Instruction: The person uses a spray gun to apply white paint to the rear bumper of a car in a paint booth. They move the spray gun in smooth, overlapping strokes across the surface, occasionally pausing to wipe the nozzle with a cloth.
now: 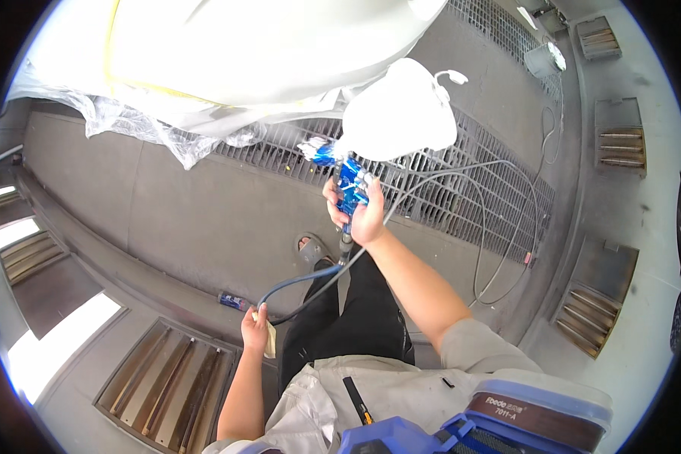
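My right hand (362,212) grips the handle of a blue spray gun (349,184) in the middle of the view, with a large white cup (397,110) on top and its nozzle pointing left. A blue hose (295,280) runs from the handle's base down to my left hand (256,331), whose fingers are closed on the hose and a pale yellow cloth (268,342). A grey hose (424,181) loops past the gun to the right. The gun is just below a white-covered bulky object (227,41), edged with yellow tape and crumpled clear plastic (144,125).
Floor grates (492,212) cross the grey floor, with loose hoses over them. A silver bucket (541,62) stands at the back right. A can (234,301) lies by the lower left wall edge. Light fixtures (163,378) line both walls. A respirator (378,435) shows on my chest.
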`<state>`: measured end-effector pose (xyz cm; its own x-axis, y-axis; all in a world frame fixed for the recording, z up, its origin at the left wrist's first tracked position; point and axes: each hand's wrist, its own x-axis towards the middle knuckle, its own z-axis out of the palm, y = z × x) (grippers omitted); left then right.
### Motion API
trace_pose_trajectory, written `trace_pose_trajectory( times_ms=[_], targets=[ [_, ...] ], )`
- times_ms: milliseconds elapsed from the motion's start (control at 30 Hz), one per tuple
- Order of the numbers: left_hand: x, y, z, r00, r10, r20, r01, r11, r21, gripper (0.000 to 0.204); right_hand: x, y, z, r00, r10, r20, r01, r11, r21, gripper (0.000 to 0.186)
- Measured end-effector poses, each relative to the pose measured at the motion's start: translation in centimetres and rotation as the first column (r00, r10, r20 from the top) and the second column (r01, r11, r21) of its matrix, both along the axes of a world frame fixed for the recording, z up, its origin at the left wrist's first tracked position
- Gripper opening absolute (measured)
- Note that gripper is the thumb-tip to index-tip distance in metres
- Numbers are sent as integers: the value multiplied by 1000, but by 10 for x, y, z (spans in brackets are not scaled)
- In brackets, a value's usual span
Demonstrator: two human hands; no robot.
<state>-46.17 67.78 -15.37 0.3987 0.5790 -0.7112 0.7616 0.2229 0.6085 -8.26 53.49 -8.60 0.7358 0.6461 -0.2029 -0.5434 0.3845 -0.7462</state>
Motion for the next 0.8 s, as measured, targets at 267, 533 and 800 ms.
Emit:
trace_pose_trajectory(
  times_ms=[267, 533, 800],
  targets=[
    [21, -8, 2, 996, -84, 1, 84, 994, -77, 39, 25, -35, -25, 934, -351, -66, 333, 922, -200, 83],
    [8, -1, -9, 992, 111, -67, -122, 973, -195, 45, 12, -14, -25, 810, -582, -75, 518, 768, -377, 70],
    [20, -7, 39, 866, -480, -142, 485, 875, -2, 41, 16, -56, -13, 971, -178, -160, 146, 971, -192, 80]
  ],
)
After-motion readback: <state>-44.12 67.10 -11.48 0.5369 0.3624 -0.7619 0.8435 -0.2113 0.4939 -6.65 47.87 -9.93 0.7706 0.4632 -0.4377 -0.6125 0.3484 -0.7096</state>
